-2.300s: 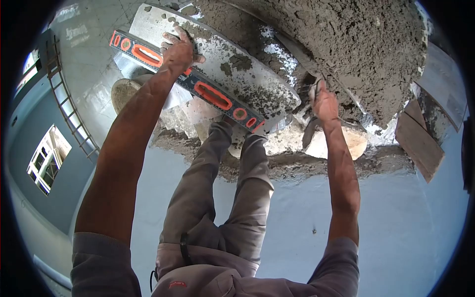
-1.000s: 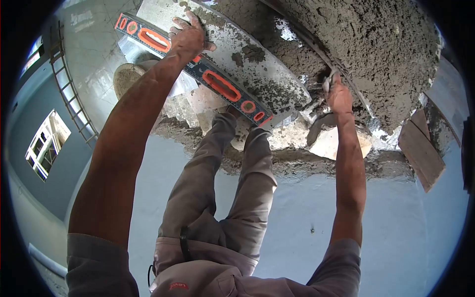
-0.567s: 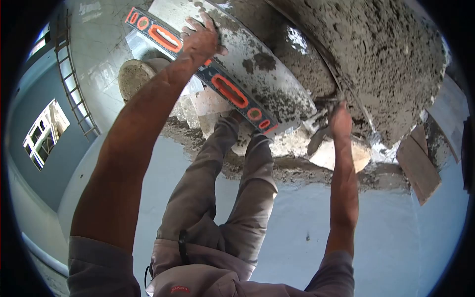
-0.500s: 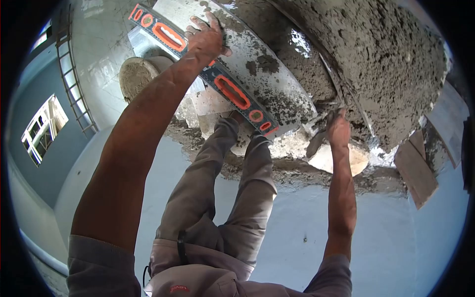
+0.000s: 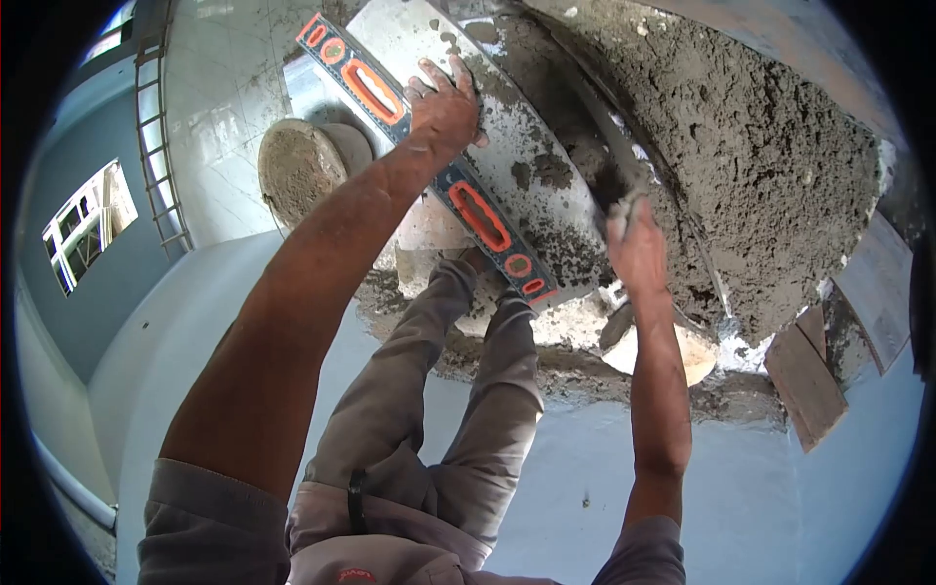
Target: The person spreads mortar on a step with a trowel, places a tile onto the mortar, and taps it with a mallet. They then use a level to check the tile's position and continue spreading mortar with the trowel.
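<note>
A spirit level (image 5: pixel 478 216) with orange-rimmed openings lies slantwise along the near edge of a pale, mortar-spattered slab (image 5: pixel 507 146). My left hand (image 5: pixel 447 109) rests over the level and the slab, its fingers spread and pointing away from me. Farther right, my right hand (image 5: pixel 637 244) is closed at the slab's right edge, beside wet mortar (image 5: pixel 770 156). Whatever its fingers hold is too hard to make out. A long thin strip runs through the mortar just beyond this hand.
At the left stands a bucket (image 5: pixel 297 171) of mortar on the tiled floor. A ladder (image 5: pixel 156 146) leans near a window (image 5: pixel 90 226). Flat board pieces (image 5: pixel 804 380) lie at the right. A pale rounded piece (image 5: pixel 687 353) sits below my right hand.
The view has shifted, so the level, slab and bucket appear farther right and lower. My right hand has moved left and up, toward the slab's edge. My left hand stays on the level and slab.
</note>
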Motion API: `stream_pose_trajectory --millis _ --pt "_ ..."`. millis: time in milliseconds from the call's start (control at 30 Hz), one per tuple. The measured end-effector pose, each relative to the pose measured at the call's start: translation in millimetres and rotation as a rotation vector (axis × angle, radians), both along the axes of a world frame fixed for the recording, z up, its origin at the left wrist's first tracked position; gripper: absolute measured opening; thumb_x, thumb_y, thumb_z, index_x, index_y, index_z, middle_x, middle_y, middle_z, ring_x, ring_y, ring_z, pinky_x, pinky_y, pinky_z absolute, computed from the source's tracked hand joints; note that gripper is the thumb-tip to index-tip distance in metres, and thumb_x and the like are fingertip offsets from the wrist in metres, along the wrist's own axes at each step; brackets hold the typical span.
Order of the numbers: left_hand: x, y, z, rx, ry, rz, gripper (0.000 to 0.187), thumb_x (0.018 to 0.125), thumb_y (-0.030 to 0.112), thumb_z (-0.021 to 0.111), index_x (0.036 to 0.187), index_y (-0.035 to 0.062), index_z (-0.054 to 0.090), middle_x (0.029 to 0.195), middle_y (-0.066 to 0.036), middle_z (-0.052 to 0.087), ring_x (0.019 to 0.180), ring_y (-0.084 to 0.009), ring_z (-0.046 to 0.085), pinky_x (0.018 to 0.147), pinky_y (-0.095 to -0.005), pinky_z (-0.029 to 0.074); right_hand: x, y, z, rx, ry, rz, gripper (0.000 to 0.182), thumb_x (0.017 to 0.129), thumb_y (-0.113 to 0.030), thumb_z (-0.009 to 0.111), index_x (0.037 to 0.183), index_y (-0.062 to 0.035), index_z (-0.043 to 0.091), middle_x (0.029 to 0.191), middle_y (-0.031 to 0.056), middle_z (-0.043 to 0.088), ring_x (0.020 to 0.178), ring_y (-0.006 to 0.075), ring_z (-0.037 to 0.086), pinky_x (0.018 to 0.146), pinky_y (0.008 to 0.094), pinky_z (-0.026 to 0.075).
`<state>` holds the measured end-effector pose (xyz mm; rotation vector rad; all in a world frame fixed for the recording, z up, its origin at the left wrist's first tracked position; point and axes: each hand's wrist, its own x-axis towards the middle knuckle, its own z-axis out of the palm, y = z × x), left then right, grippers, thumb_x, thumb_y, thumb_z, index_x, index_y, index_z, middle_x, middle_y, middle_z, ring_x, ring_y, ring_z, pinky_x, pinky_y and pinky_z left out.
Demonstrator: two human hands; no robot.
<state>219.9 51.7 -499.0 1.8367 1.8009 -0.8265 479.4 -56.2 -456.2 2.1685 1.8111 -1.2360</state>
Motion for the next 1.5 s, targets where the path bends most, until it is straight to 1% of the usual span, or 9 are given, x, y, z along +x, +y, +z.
stream_pose_trajectory --millis 300,533,633,733,800,967,1100,1300,1500 --pt "1.3 -1.0 3.4 -0.047 -0.010 0.029 0.119 0.065 0.048 0.074 0.139 -0.0038 -0.003 0.135 -0.043 0.008 0.123 -0.0555 0.024 0.102 -0.0540 0.022 -11.7 46.3 -51.8 0.077 0.061 0.038 0.032 0.090 -0.021 0.043 0.111 0.0027 0.046 0.085 0.0299 0.059 0.079 0.0437 0.060 0.075 0.0484 0.047" --pt "1.1 -0.6 3.6 -0.051 -0.004 0.025 0.119 0.065 0.048 0.074 0.139 -0.0041 -0.003 0.134 -0.044 0.008 0.123 -0.0557 0.024 0.102 -0.0541 0.023 11.8 10.3 28.4 -0.333 -0.147 0.082 0.035 0.093 -0.024 0.035 0.116 0.0025 0.037 0.062 0.0254 0.058 0.055 0.0415 0.059 0.058 0.0519 0.048" --pt "1.2 -1.0 3.5 -0.036 0.005 0.012 0.118 0.065 0.048 0.074 0.139 -0.0043 -0.003 0.134 -0.044 0.008 0.123 -0.0559 0.024 0.102 -0.0546 0.023 -28.0 42.3 2.0 0.169 -0.002 0.181 0.032 0.090 -0.021 0.040 0.109 0.0045 0.043 0.079 0.0272 0.061 0.075 0.0425 0.061 0.066 0.0492 0.049" --pt "1.8 0.7 5.0 -0.049 -0.015 0.033 0.118 0.064 0.047 0.074 0.139 -0.0039 -0.002 0.134 -0.044 0.008 0.123 -0.0559 0.024 0.102 -0.0545 0.023 -54.0 78.0 -40.7 0.163 0.001 0.244 0.033 0.088 -0.020 0.042 0.111 0.0049 0.044 0.089 0.0275 0.060 0.085 0.0422 0.059 0.070 0.0477 0.049" --pt "2.4 -1.7 3.9 -0.026 -0.007 0.032 0.118 0.064 0.047 0.074 0.139 -0.0033 -0.002 0.135 -0.043 0.009 0.123 -0.0556 0.024 0.102 -0.0537 0.024 -38.4 65.1 -62.1 0.203 -0.044 0.302 0.028 0.089 -0.021 0.041 0.096 0.0031 0.052 0.082 0.0272 0.060 0.075 0.0414 0.060 0.068 0.0488 0.049" --pt "2.4 0.3 6.4 -0.031 -0.020 0.036 0.119 0.063 0.047 0.075 0.139 -0.0030 -0.002 0.135 -0.042 0.010 0.123 -0.0552 0.024 0.102 -0.0531 0.024 12.4 6.5 9.0 -0.346 -0.164 0.064 0.034 0.088 -0.017 0.043 0.115 0.0038 0.040 0.087 0.0320 0.058 0.080 0.0384 0.061 0.068 0.0455 0.050" --pt "1.7 -1.3 6.0 -0.036 -0.007 0.040 0.120 0.062 0.047 0.076 0.139 -0.0024 -0.002 0.136 -0.042 0.010 0.124 -0.0545 0.024 0.103 -0.0521 0.023 -17.8 1.6 25.2 0.161 0.026 0.266 0.033 0.084 -0.012 0.044 0.115 0.0008 0.041 0.105 0.0275 0.052 0.089 0.0395 0.058 0.070 0.0452 0.050" --pt "3.5 -0.4 6.7 -0.058 0.014 0.033 0.122 0.061 0.049 0.075 0.139 -0.0022 -0.003 0.136 -0.042 0.009 0.124 -0.0539 0.024 0.103 -0.0521 0.022 -112.5 128.5 8.6 -0.067 0.056 0.243 0.026 0.081 -0.007 0.042 0.100 0.0025 0.058 0.099 0.0233 0.060 0.092 0.0373 0.060 0.077 0.0433 0.050" --pt "2.2 -1.9 5.5 -0.077 -0.007 0.041 0.122 0.062 0.050 0.074 0.139 -0.0035 -0.005 0.135 -0.043 0.009 0.123 -0.0556 0.023 0.102 -0.0539 0.023 -46.0 101.0 42.7 -0.180 -0.091 0.488 0.025 0.080 -0.002 0.045 0.101 0.0030 0.058 0.099 0.0236 0.061 0.093 0.0366 0.060 0.080 0.0431 0.049"
